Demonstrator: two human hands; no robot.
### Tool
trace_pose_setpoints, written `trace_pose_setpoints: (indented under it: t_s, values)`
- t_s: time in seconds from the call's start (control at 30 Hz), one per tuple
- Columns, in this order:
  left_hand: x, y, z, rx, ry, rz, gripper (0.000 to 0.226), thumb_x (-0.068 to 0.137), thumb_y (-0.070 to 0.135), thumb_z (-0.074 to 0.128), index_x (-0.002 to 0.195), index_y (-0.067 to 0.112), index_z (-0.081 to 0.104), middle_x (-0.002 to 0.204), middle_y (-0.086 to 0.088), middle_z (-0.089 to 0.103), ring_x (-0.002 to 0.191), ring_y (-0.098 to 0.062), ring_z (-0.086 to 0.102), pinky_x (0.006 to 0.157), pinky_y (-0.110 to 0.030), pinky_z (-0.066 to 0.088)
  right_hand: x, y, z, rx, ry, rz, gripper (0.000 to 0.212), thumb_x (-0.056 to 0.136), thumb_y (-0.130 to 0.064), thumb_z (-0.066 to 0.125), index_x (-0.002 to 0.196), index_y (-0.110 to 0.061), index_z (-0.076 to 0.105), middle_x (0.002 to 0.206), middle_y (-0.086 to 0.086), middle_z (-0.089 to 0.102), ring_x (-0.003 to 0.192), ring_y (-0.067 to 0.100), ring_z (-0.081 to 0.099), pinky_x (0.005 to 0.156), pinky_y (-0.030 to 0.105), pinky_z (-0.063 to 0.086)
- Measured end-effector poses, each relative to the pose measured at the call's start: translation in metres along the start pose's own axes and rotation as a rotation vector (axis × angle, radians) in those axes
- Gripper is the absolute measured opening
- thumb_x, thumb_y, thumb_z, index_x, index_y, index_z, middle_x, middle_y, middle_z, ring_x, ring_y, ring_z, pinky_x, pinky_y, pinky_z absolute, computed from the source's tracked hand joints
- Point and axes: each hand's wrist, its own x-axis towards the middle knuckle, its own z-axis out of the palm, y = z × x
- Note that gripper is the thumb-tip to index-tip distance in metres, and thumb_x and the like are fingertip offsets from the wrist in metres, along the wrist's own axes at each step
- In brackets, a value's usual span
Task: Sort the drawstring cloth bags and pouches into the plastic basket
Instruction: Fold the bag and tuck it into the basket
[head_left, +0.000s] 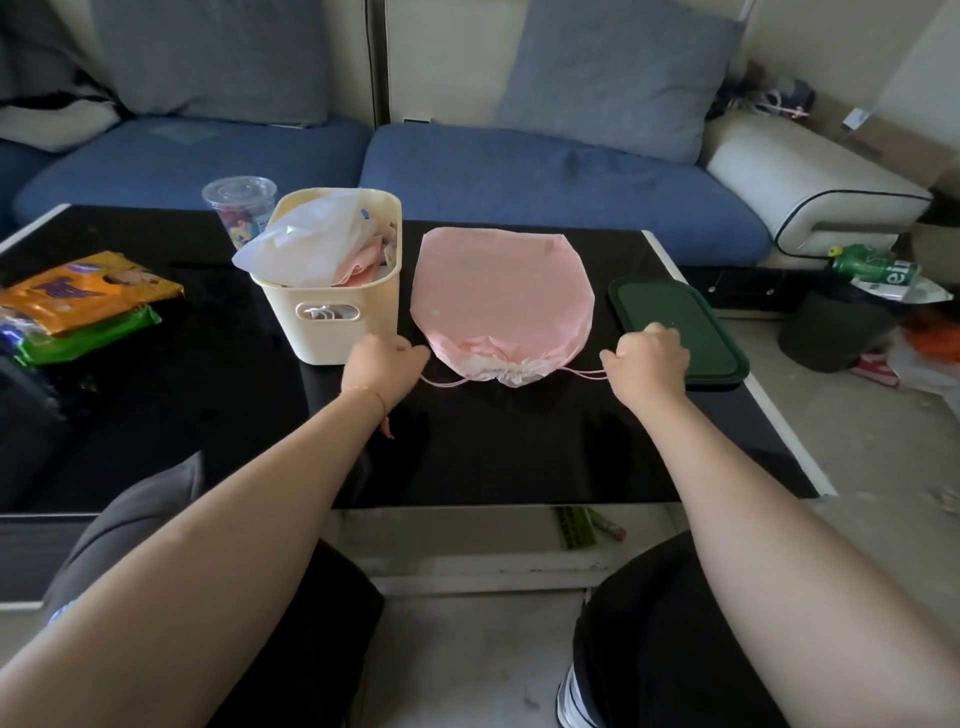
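A pink drawstring bag (501, 296) lies flat on the black table (493, 447), its gathered mouth toward me. My left hand (382, 364) grips the drawstring on the bag's left side. My right hand (649, 361) grips the drawstring on the right side, and both cords are stretched taut. A cream plastic basket (332, 332) stands just left of the bag and holds a white bag (306, 239) and pink cloth pouches (363, 262).
A dark green lid (691, 338) lies right of the bag, partly under my right hand. Orange and green snack packets (78, 301) sit at the left. A clear plastic cup (239, 205) stands behind the basket. A blue sofa (519, 171) runs behind the table.
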Motion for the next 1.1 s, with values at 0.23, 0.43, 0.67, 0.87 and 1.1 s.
trace_pose_setpoints:
  t_s: [0.23, 0.43, 0.67, 0.87, 1.1]
  values:
    - [-0.012, 0.048, 0.018, -0.519, -0.204, 0.192, 0.028, 0.081, 0.015, 0.061, 0.061, -0.004, 0.065, 0.085, -0.023, 0.069, 0.081, -0.015, 0.065, 0.076, -0.030, 0.048, -0.017, -0.064, -0.025, 0.863, -0.183, 0.058, 0.042, 0.085, -0.015, 0.066, 0.060, -0.016, 0.032, 0.047, -0.003, 0.037, 0.043, 0.012, 0.035, 0.047, 0.025, 0.025]
    - [-0.013, 0.053, 0.025, -0.687, -0.372, 0.105, 0.039, 0.099, 0.023, 0.051, 0.063, 0.011, 0.049, 0.046, -0.004, 0.048, 0.045, -0.018, 0.051, 0.054, -0.028, 0.040, -0.021, -0.070, -0.023, 1.106, -0.448, 0.097, 0.044, 0.095, -0.030, 0.061, 0.064, -0.018, 0.032, 0.047, 0.001, 0.036, 0.038, 0.018, 0.042, 0.055, 0.030, 0.040]
    - [-0.007, 0.045, 0.026, -0.475, -0.207, 0.075, 0.046, 0.091, 0.018, 0.058, 0.050, 0.015, 0.037, 0.040, 0.008, 0.030, 0.040, -0.013, 0.030, 0.051, -0.027, 0.030, -0.024, -0.068, -0.010, 0.358, -0.306, -0.238, 0.047, 0.097, -0.038, 0.055, 0.063, -0.015, 0.033, 0.060, -0.002, 0.035, 0.052, 0.015, 0.032, 0.050, 0.031, 0.024]
    - [0.000, 0.024, 0.026, -0.148, -0.004, 0.199, 0.045, 0.082, 0.007, 0.052, 0.045, 0.014, 0.028, 0.044, 0.001, 0.035, 0.055, -0.020, 0.034, 0.053, -0.028, 0.028, -0.032, -0.062, -0.001, 0.052, -0.183, -0.412, 0.038, 0.102, -0.032, 0.047, 0.072, -0.012, 0.035, 0.059, -0.002, 0.039, 0.052, 0.023, 0.039, 0.047, 0.030, 0.023]
    - [0.005, 0.013, 0.024, -0.070, 0.018, 0.214, 0.042, 0.083, 0.010, 0.051, 0.048, 0.014, 0.028, 0.054, -0.006, 0.038, 0.058, -0.021, 0.032, 0.053, -0.029, 0.028, -0.032, -0.066, 0.005, -0.061, -0.173, -0.425, 0.026, 0.100, -0.018, 0.045, 0.077, -0.011, 0.040, 0.059, 0.001, 0.039, 0.056, 0.030, 0.045, 0.048, 0.029, 0.027]
